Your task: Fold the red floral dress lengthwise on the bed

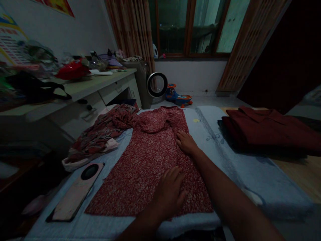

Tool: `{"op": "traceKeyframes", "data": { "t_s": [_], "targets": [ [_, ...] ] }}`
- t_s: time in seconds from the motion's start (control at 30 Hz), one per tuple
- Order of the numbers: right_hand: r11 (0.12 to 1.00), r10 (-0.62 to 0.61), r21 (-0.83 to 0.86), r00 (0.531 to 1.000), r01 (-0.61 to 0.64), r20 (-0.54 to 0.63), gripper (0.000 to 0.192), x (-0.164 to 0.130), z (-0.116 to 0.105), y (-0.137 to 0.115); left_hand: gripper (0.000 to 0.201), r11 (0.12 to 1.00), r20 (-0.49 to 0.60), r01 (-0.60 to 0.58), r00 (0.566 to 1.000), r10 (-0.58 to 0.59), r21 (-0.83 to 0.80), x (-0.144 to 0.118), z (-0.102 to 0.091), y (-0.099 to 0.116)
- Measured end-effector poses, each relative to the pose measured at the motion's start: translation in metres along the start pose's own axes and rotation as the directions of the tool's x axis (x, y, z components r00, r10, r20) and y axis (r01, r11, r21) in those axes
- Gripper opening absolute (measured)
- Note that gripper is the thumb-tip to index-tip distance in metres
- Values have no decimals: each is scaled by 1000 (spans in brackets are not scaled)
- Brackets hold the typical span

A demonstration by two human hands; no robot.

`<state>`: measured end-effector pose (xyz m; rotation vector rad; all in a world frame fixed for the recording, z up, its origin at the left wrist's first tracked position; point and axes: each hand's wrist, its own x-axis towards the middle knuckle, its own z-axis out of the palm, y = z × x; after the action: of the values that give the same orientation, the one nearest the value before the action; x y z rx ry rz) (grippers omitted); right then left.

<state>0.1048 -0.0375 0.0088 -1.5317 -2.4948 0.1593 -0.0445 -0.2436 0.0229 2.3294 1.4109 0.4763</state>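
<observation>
Now over to a red speckled garment (147, 154), laid out mid-frame on pale blue bedding (273, 184)! Holding the left hand (168, 189) open, palm down, over the lower part, bottom centre; resting the right hand (187, 143) open on the right side, just right of centre. Flanked by a phone (74, 197), lower left, and folded dark red clothes (271, 134), far right.

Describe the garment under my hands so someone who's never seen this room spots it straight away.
Below the window, find the pale blue blanket. In its middle, under the left hand and right hand, lies a red garment, bunched at its far end. Its fine pale speckles set it apart from the larger-patterned cloth on the left and the plain dark red folded stack on the right.
</observation>
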Motion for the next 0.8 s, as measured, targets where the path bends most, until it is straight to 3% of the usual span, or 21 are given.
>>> {"op": "traceKeyframes", "data": {
  "t_s": [0.17, 0.3, 0.4, 0.5, 0.57, 0.63, 0.73, 0.8],
  "targets": [
    [1000, -22, 5, 1000, 22, -8, 51, -1, 3, 4, 55, 998, 38, 14, 999, -12, -58, -1, -7, 3],
    [1000, -11, 13, 1000, 11, -20, 51, 0, 3, 6, 50, 987, 51, 19, 999, -11, -157, 6, -34, -1],
    [1000, -12, 21, 1000, 12, -11, 52, 0, 6, 7, 40, 976, -96, 39, 994, -60, -212, 30, -61, -24],
    [999, -23, 24, 1000, 23, -14, 52, 1, 9, 9, 30, 958, -254, 87, 954, -159, -274, 72, -85, -71],
    [999, -31, 31, 999, 32, -31, 50, 1, 9, 11, 26, 942, -360, 170, 892, -271, -288, 102, -96, -110],
    [997, -50, 54, 997, 54, -63, 47, 3, 6, 12, 28, 904, -453, 327, 785, -422, -275, 126, -103, -148],
    [994, -65, 79, 986, 78, -156, 42, 5, 2, 16, 32, 800, -471, 549, 654, -592, -241, 148, -105, -190],
    [996, -49, 66, 981, 62, -186, 41, 7, 2, 20, 40, 748, -474, 618, 598, -647, -242, 154, -101, -205]
  ]
}}
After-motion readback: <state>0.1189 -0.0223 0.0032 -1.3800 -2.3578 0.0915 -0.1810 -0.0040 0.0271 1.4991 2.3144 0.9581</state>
